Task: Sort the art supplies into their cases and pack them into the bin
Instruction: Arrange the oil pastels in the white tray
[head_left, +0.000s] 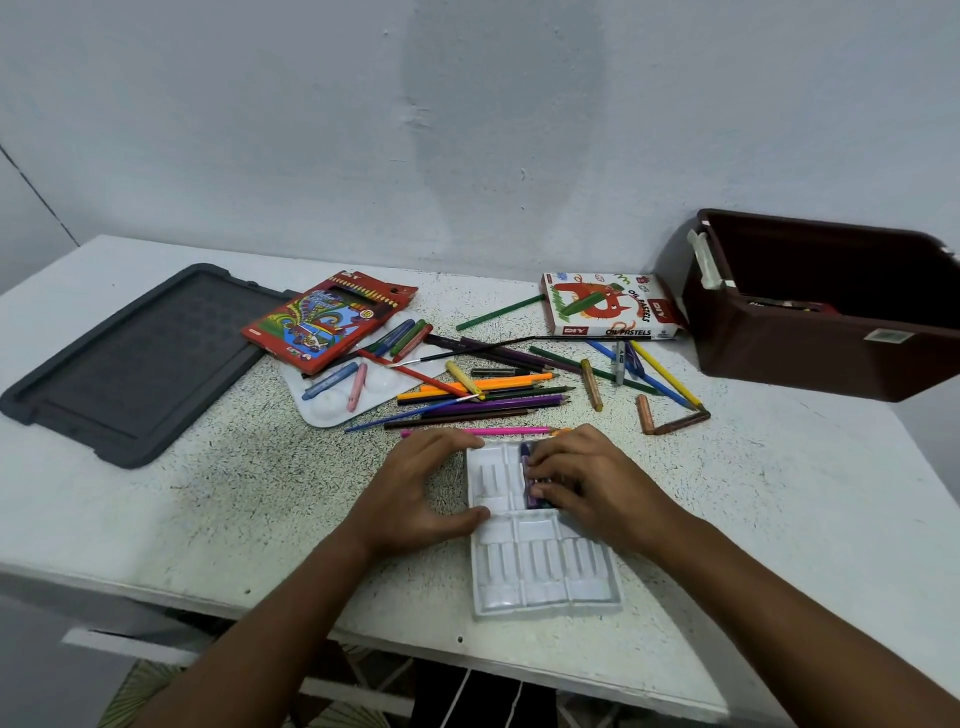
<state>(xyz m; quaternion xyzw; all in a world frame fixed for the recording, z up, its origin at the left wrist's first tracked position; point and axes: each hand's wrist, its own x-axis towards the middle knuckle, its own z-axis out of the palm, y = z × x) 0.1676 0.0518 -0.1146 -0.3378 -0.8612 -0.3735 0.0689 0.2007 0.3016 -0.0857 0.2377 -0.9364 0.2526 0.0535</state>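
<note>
A clear plastic pastel tray (540, 571) lies near the table's front edge. My left hand (421, 493) grips its upper left edge between thumb and fingers. My right hand (587, 478) presses a purple oil pastel (529, 478) into a slot at the tray's top. Behind the tray lie several loose coloured pencils (483, 400) and pastels. The oil pastels box (608, 306) sits at the back, the red coloured pencil box (332, 322) to its left. The dark brown bin (826, 332) stands at the right.
A dark grey bin lid (130, 364) lies flat at the left. A white paint palette (337, 400) holding a few pastels sits under the pencil box. A thin paintbrush (467, 348) lies across the pile. The wall runs close behind the table (208, 493).
</note>
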